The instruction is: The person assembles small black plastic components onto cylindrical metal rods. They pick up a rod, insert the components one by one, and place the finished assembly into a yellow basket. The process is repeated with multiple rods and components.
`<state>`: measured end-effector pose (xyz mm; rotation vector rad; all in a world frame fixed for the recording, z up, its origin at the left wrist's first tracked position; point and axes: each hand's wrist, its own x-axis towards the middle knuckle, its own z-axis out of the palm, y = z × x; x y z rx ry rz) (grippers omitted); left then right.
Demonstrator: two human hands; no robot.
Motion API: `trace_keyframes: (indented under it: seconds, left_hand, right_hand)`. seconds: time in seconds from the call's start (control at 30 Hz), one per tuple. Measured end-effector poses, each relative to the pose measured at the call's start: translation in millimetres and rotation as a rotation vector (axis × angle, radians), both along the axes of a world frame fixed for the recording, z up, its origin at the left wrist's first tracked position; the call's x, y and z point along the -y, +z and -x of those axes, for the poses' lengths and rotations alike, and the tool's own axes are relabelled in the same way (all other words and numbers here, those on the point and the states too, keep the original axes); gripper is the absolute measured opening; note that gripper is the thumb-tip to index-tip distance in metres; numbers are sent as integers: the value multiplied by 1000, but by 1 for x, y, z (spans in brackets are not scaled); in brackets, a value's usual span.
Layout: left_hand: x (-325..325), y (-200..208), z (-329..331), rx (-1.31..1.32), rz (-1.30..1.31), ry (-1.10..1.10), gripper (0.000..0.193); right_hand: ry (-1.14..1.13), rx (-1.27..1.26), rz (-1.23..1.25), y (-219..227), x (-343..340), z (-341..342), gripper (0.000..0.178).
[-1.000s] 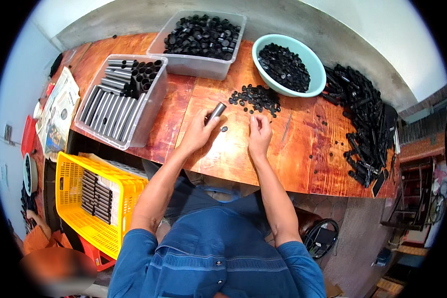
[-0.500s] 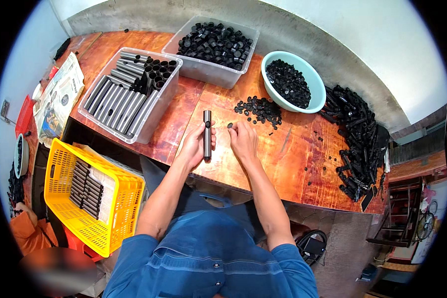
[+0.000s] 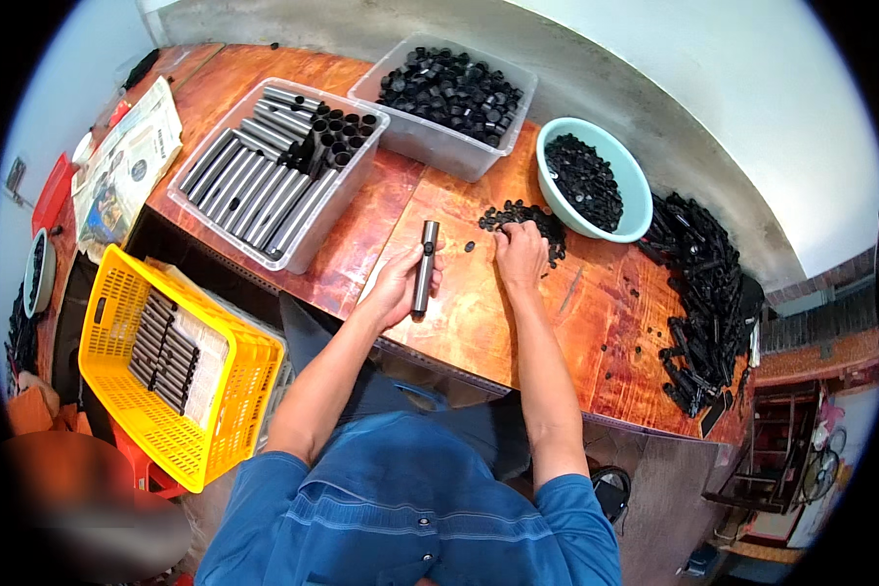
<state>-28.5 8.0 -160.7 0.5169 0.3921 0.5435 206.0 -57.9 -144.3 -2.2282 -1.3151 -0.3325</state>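
A grey metal tube with a dark round hole near its upper end stands tilted over the wooden table. My left hand is closed round its lower part. Further right, my right hand reaches to the near left edge of a loose heap of small black caps. Its fingers are bent together at the caps, and whatever lies between the fingertips is hidden. One lone black cap lies on the table between the tube and my right hand.
Behind stand a clear bin of metal tubes, a clear bin of larger black caps and a light blue bowl of small black parts. Long black pieces are piled right. A yellow crate holds tubes; a person's orange clothing shows beyond.
My right hand has moved forward and right to the heap. The cap that was at its fingertips now lies apart on the table. My left hand keeps the tube, now tilted more.
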Motion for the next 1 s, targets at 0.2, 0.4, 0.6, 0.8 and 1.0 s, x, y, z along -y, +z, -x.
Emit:
trace_keyframes:
  seconds: [0.2, 0.4, 0.6, 0.8, 1.0]
  left_hand:
    - [-1, -1, 7, 19, -27, -35, 47]
    - [-1, -3, 3, 48, 2, -61, 48]
    - [-2, -6, 4, 51, -4, -61, 47]
    - [9, -7, 0, 102, 110, -44, 45]
    - [28, -14, -9, 183, 159, -84, 44]
  right_hand:
    - [100, -249, -142, 13, 26, 21, 16]
    - [165, -212, 51, 11, 81, 49, 17]
    - [180, -243, -54, 5, 89, 59, 19]
    - [238, -234, -69, -1, 84, 53, 12]
    - [214, -301, -65, -2, 85, 50, 9]
